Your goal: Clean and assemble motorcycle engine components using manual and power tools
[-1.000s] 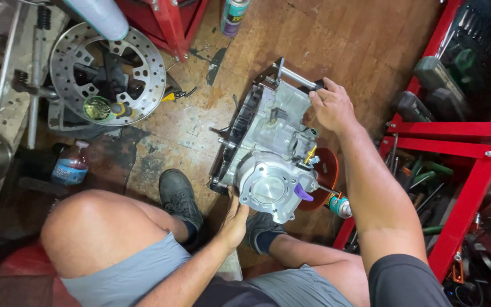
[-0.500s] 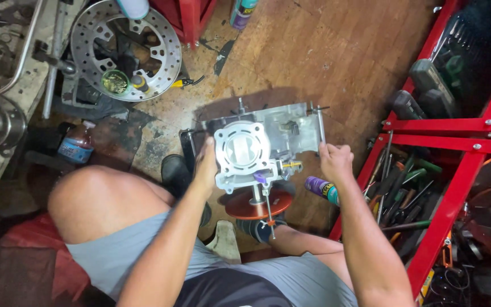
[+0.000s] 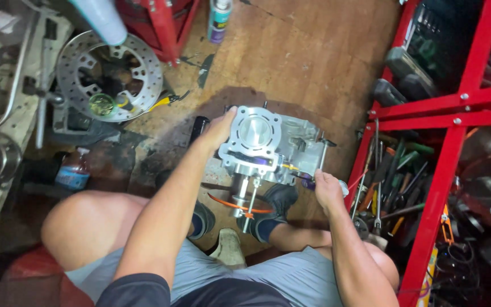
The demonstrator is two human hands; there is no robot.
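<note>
Brake disc (image 3: 109, 77): lies flat on the floor at far left, beside a small bottle (image 3: 74, 173).
Left hand (image 3: 221, 129): clamped on the left edge of the engine block (image 3: 268, 148).
Engine block: a second ago it lay tilted on its side; now it is turned with its round bore facing up, held above the wooden floor (image 3: 308, 51) over the feet.
Right hand (image 3: 326, 190): gripping the block's lower right corner.
Tool rack (image 3: 444, 142): red frame, well to the right.
</note>
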